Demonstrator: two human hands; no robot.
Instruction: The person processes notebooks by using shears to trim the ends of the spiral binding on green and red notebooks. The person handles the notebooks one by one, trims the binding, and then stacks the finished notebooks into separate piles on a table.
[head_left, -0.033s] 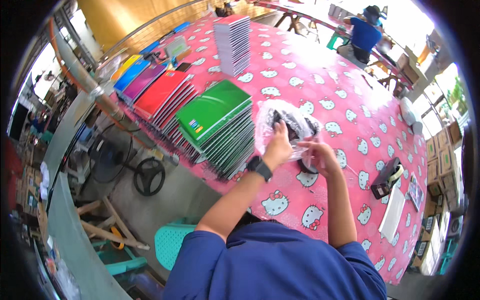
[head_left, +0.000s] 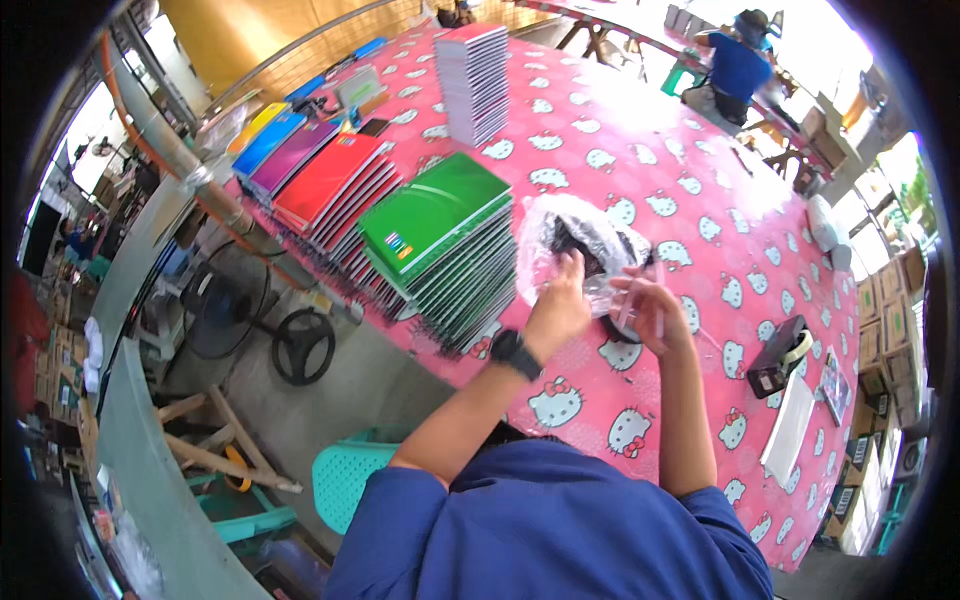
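Note:
A clear, crinkled plastic bag [head_left: 540, 222] lies on the table, with dark items [head_left: 572, 238] inside that I cannot make out. My left hand [head_left: 560, 312], with a black watch on the wrist, is at the bag's near side, fingers closed on the plastic. At the bag's right edge is my right hand [head_left: 657, 315], its fingers curved and apart beside the film. A round black object [head_left: 622, 328] shows partly under the bag, between my hands. Left of them stands a tall stack of green spiral notebooks [head_left: 440, 215].
Red notebooks [head_left: 328, 182] and purple and blue ones stand in stacks farther left; another tall stack [head_left: 472, 90] is behind. On the right are a tape dispenser [head_left: 778, 360] and a white sheet [head_left: 786, 430]. A teal stool [head_left: 345, 480] stands below the table edge. A person [head_left: 738, 68] sits far off.
My right hand's fingers have spread and lifted slightly from the bag's edge. My left hand stays at the bag. The whole view has shifted a little.

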